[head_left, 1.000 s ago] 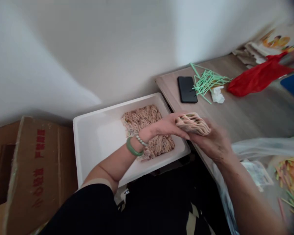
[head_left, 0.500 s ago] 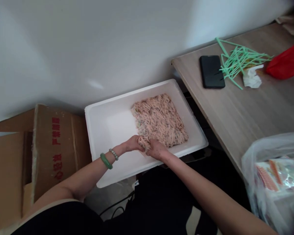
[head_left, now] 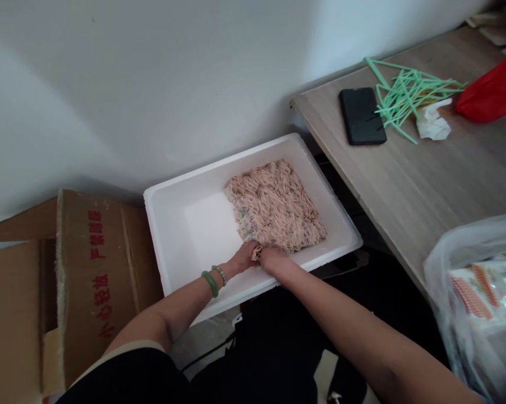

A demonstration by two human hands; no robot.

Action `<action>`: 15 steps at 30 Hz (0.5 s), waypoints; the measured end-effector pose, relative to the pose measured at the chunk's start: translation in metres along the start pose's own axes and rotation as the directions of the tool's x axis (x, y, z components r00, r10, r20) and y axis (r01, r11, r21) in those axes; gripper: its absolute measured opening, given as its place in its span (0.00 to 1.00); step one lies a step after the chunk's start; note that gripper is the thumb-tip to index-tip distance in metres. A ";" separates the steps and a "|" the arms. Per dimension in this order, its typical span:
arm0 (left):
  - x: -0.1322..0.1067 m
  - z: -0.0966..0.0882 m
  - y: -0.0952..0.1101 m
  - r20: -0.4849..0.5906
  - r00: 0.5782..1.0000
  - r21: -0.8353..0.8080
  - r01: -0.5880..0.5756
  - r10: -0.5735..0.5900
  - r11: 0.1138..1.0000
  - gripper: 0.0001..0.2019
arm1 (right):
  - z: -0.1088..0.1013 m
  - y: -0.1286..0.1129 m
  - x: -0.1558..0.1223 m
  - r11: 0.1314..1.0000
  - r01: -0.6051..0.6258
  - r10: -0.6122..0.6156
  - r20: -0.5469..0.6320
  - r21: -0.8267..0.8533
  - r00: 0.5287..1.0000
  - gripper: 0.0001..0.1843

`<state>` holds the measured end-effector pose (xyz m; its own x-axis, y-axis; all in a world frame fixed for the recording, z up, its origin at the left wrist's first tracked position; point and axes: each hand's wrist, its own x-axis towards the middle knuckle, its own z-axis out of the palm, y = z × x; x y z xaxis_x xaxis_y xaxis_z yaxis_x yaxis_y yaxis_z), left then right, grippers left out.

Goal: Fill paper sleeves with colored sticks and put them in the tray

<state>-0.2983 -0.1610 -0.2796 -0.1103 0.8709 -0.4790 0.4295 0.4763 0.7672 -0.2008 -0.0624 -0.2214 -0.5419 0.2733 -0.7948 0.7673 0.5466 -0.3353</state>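
Observation:
A white foam box (head_left: 164, 241) lies in front of me, its right part filled with tightly packed rows of small, thin pinkish packets (head_left: 278, 207). At the near edge of these rows, my left hand (head_left: 242, 257), with a green bangle and a beaded bracelet on its wrist, is closed around one side of a small bunch of packets (head_left: 256, 254). My right hand (head_left: 274, 261) closes on the other side of that bunch, its fingers mostly hidden. Both hands are low inside the box, close together.
On the left stands an open cardboard box (head_left: 97, 280) with red print. A wooden table (head_left: 404, 185) on the right bears a black phone-like device (head_left: 362, 116), green straws (head_left: 408, 95), crumpled tissue (head_left: 433, 120), a red bag (head_left: 492, 90) and a clear plastic bag (head_left: 442, 269) with packets.
Both hands have moved down and slightly right with the bunch, now pressed against the near edge of the packed rows. The view has shifted slightly.

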 end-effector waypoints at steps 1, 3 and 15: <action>-0.004 -0.001 0.002 -0.018 1.000 0.045 0.018 -0.017 0.999 0.24 | 0.000 0.000 0.000 1.000 -0.019 0.019 0.013 -0.017 1.000 0.18; -0.011 -0.003 0.005 -0.054 0.997 0.136 0.062 -0.055 0.989 0.25 | -0.001 0.000 0.000 0.998 -0.043 0.045 0.037 -0.056 0.998 0.18; -0.009 -0.015 0.003 -0.133 0.936 0.355 0.352 -0.326 0.866 0.32 | -0.012 -0.001 -0.011 0.990 -0.046 0.054 0.055 -0.130 0.997 0.20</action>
<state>-0.3097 -0.1659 -0.2666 -0.3622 0.6760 -0.6417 0.6512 0.6761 0.3446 -0.1998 -0.0561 -0.2060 -0.4803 0.2584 -0.8382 0.7407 0.6313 -0.2298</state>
